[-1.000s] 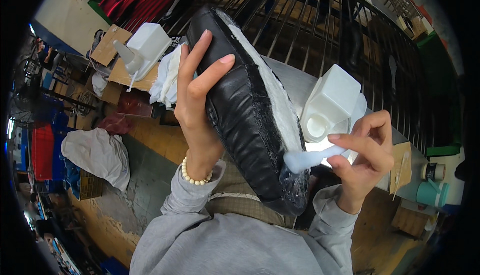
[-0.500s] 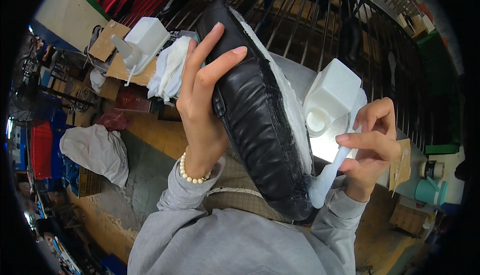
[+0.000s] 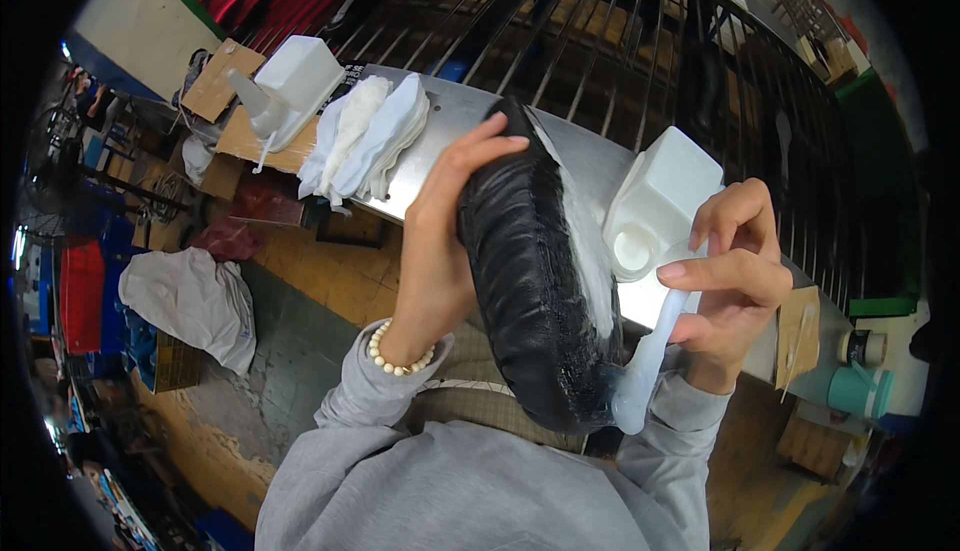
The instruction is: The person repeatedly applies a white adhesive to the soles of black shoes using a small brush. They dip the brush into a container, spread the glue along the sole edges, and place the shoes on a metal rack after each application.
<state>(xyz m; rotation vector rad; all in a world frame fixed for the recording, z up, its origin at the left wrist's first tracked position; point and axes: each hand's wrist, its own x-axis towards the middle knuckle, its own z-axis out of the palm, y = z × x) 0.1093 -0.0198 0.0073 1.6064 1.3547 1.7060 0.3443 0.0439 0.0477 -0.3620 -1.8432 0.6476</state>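
My left hand grips a black leather shoe without an outsole, its fingers wrapped over the upper end and the thumb hidden behind. The leather is wrinkled along the side, and the underside facing right is white. Pinched between thumb and fingers, a pale, whitish glue brush is in my right hand. Its wide lower end touches the shoe's near end, where the leather edge looks wet. Just beyond the right hand, a white plastic bottle with a round open mouth lies on the metal bench.
Folded pale cloths lie on the bench at left, beside another white container with a grey nozzle. Behind runs a rack of metal bars. A turquoise pot stands far right; a white sack sits at lower left.
The shoe's upper end has come down and to the right, turning more upright, with my left hand following. The brush has slid slightly downward at the shoe's near end.
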